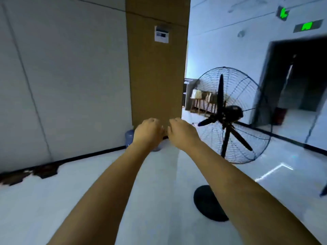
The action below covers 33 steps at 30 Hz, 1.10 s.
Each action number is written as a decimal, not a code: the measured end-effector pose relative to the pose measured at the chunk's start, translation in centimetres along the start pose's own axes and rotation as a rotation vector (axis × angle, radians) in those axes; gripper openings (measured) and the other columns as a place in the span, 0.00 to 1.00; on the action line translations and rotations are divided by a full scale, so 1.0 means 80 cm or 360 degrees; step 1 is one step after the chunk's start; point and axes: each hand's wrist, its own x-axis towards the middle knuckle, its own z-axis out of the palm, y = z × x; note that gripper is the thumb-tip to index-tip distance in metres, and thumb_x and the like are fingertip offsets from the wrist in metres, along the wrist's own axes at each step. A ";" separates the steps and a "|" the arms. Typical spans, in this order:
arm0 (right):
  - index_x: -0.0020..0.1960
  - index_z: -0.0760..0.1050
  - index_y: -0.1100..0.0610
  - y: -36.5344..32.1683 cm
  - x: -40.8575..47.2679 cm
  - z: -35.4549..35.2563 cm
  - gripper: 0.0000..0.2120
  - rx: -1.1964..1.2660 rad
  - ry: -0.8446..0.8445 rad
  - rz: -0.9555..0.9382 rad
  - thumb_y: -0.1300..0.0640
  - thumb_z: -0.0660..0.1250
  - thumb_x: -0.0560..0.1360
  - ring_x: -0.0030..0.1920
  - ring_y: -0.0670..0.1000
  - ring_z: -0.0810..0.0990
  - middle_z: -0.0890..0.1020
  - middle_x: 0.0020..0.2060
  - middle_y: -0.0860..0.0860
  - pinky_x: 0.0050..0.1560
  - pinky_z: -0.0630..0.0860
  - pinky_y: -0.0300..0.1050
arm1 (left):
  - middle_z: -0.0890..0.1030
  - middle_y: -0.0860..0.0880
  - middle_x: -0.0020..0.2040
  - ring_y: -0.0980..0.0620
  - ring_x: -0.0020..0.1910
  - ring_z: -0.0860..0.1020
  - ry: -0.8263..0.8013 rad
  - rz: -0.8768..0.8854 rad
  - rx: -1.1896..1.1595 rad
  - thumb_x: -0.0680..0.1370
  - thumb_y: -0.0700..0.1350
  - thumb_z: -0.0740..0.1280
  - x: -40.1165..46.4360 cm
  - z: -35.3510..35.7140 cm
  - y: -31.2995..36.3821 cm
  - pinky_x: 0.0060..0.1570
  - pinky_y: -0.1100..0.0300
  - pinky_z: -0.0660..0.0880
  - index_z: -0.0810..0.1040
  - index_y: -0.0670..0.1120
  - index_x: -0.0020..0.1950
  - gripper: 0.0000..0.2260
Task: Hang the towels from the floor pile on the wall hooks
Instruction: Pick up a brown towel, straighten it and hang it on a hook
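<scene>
Both my arms stretch straight out in front of me. My left hand [147, 132] and my right hand [182, 132] hang side by side, a small gap between them, fingers loosely curled downward and holding nothing. No towel and no wall hook appears in this view. A dark low heap [30, 174] lies on the floor against the wall at the far left; it is blurred and I cannot tell what it is.
A tall cardboard box [156, 68] stands against the grey wall [62, 76] just beyond my hands. A water bottle [130, 137] sits at its foot. A large black pedestal fan [230, 117] stands to the right, its round base [209, 203] on the pale floor. A dark doorway [297, 76] opens at far right.
</scene>
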 end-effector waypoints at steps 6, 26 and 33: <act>0.59 0.72 0.61 -0.123 0.031 0.133 0.13 0.0169 -0.0382 -0.0294 0.57 0.55 0.80 0.58 0.59 0.75 0.76 0.58 0.58 0.50 0.71 0.49 | 0.75 0.43 0.59 0.41 0.58 0.73 -0.0081 -0.0459 0.0146 0.81 0.45 0.57 -0.053 0.023 -0.175 0.50 0.53 0.71 0.73 0.41 0.58 0.12; 0.58 0.71 0.60 -0.377 0.292 0.369 0.13 0.0411 -0.0568 -0.0935 0.57 0.53 0.81 0.54 0.56 0.75 0.76 0.56 0.55 0.47 0.69 0.45 | 0.76 0.45 0.58 0.46 0.58 0.73 -0.0086 -0.0965 0.0459 0.81 0.48 0.56 0.061 0.073 -0.530 0.50 0.55 0.70 0.74 0.41 0.58 0.13; 0.57 0.71 0.60 -0.470 0.363 0.459 0.12 0.0401 -0.0624 -0.1015 0.57 0.53 0.80 0.54 0.56 0.75 0.76 0.55 0.55 0.46 0.69 0.45 | 0.75 0.45 0.61 0.46 0.61 0.72 -0.0141 -0.1046 0.0444 0.81 0.48 0.55 0.093 0.092 -0.670 0.55 0.56 0.70 0.73 0.42 0.61 0.14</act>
